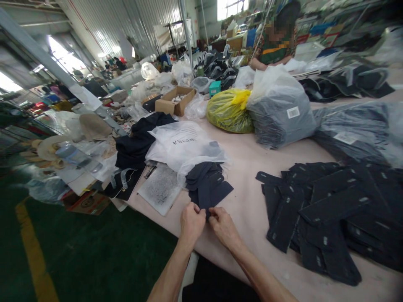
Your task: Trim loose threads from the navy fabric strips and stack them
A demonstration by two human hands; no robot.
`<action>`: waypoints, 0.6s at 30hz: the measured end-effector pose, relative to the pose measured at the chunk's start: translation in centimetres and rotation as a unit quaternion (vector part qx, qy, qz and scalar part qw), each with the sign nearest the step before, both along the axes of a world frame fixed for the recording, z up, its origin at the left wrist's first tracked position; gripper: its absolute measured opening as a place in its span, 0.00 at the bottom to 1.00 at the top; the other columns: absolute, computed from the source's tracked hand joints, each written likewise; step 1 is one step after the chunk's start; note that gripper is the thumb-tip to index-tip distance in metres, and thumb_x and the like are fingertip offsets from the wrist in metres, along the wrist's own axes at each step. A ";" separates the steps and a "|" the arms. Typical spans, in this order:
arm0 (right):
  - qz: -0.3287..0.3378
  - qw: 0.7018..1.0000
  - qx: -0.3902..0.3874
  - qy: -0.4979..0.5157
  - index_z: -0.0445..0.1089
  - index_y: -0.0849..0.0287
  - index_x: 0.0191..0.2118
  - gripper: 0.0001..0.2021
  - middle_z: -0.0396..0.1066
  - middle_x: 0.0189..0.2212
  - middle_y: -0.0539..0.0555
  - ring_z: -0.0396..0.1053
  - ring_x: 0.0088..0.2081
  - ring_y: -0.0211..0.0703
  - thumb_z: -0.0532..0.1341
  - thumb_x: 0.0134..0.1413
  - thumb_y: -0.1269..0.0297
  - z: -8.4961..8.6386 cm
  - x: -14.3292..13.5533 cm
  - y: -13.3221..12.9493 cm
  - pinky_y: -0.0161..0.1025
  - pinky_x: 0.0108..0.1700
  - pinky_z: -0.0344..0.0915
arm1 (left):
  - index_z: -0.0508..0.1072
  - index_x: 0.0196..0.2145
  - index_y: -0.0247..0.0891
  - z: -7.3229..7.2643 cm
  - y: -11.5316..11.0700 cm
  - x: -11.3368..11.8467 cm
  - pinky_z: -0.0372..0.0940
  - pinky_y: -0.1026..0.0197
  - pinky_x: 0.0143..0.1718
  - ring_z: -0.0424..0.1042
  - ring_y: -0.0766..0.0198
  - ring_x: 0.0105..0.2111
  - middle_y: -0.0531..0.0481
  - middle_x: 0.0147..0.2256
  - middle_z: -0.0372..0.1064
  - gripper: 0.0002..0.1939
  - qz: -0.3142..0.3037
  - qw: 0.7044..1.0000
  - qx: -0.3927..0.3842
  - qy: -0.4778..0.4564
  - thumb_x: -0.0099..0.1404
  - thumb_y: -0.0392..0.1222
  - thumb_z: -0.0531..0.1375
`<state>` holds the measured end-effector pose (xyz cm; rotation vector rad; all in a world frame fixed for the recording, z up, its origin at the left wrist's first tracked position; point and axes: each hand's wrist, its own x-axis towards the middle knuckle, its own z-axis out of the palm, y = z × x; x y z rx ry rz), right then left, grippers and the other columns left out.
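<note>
Left of our grip lay a flat, speckled grey board (160, 187); ahead, a white translucent plastic bag (184, 144) partly covered a navy fabric pile (217, 173); rightward sat a heap of dark fabric tabs (327, 205). Our left hand (192, 221) and right hand (223, 225) pinched a narrow navy strip's (204, 196) near end between them, its long axis pointing away from us.

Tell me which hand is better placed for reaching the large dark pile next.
Probably the right hand: the large dark pile lies to its right, and the left hand is farther away.
</note>
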<state>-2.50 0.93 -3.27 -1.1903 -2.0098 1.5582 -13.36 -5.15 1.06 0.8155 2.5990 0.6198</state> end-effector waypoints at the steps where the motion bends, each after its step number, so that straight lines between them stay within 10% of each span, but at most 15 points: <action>1: 0.002 1.000 -0.006 -0.003 0.74 0.64 0.45 0.19 0.73 0.41 0.62 0.71 0.42 0.49 0.56 0.47 0.72 0.2 0.3 -0.1 0.41 0.47 0.65 | 0.66 0.24 0.39 0.1 -0.1 0.3 0.59 0.61 0.32 0.70 0.62 0.27 0.51 0.23 0.69 0.07 -0.001 1.000 0.008 -0.014 0.57 0.38 0.60; 18: 0.019 0.999 -0.013 -0.030 0.69 0.59 0.26 0.10 0.69 0.21 0.49 0.65 0.26 0.42 0.51 0.51 0.69 0.5 3.3 0.4 0.35 0.30 0.56 | 0.70 0.45 0.33 -2.7 -1.4 4.0 0.66 0.56 0.45 0.71 0.58 0.41 0.42 0.41 0.68 0.15 -0.070 0.992 0.098 -0.028 0.63 0.44 0.57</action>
